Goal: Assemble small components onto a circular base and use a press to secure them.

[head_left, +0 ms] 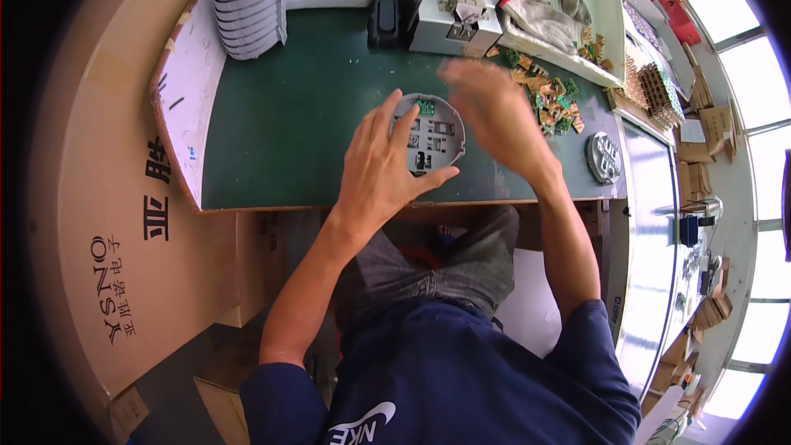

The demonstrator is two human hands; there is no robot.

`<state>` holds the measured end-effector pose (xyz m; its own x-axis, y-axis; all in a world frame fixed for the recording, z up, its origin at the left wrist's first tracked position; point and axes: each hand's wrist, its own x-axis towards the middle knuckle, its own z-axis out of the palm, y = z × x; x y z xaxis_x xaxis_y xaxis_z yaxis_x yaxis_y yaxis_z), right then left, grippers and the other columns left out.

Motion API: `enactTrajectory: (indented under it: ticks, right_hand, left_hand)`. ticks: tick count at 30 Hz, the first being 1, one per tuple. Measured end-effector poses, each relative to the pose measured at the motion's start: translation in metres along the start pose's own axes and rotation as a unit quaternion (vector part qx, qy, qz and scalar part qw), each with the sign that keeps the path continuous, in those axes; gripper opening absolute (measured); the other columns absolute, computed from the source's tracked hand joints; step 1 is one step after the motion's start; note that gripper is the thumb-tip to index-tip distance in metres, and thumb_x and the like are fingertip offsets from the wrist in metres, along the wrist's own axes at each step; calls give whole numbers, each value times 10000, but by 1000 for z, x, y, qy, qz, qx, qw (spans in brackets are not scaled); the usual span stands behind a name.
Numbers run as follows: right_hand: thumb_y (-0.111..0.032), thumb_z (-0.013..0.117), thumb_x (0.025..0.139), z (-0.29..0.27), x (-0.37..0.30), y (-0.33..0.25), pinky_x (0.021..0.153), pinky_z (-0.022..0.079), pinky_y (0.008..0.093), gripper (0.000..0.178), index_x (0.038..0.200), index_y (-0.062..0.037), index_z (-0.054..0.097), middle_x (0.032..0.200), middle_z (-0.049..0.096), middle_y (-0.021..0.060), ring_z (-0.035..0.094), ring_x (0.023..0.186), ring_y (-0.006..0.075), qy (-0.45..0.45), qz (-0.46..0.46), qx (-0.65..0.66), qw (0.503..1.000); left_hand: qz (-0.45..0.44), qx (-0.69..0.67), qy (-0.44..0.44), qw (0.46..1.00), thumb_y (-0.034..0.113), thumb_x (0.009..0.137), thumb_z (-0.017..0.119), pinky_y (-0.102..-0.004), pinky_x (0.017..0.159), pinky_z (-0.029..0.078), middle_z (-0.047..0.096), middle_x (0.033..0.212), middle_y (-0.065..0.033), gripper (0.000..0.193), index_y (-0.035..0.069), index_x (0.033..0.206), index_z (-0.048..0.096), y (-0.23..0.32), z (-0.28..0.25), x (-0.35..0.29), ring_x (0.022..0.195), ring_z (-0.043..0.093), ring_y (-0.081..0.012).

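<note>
A round grey plastic housing (pixel 449 130) lies on the green work surface, its open side up, showing slots and small fittings inside. At its upper part sits a small green circuit board (pixel 425 107). My left hand (pixel 383 148) grips the housing by its rim, thumb at the lower edge and fingers along the upper left. My right hand (pixel 493 103) is raised up and to the right of the housing, apart from it, in front of a small grey-white machine (pixel 458 26). Motion smears its fingers, so whether they hold anything is hidden.
Small circuit boards (pixel 554 103) lie loosely piled right of my right hand. Another round housing (pixel 604 156) sits near the right edge. Behind are stacked grey trays (pixel 247 12), a white tray of wired parts (pixel 325 0), and a pale bin (pixel 606 66) with gloves (pixel 544 12).
</note>
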<state>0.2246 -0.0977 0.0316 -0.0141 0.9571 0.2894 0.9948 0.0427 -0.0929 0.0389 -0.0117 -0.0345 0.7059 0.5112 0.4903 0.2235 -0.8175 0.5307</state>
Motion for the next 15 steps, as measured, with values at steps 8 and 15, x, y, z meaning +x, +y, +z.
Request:
enactTrajectory:
  ticks: [8,15]
  right_hand:
    - [-365,745,968,-64,147,-1,811,571,336,536,1267,47,577,1050,701,146,685,938,177,349,62,540,764]
    - [-422,726,975,-77,154,12,903,560,369,626,1306,82,556,1154,678,173,672,1052,223,270,-12,605,749]
  left_hand:
    - [2,-1,2,1000,541,768,840,-480,1103,440,450,1535,-217,864,1,1384,565,-1,5,-3,1322,514,-396]
    - [-14,-15,-11,1000,551,769,841,-483,1114,429,434,1549,-213,865,5,1383,569,0,4,-1,1325,510,-396]
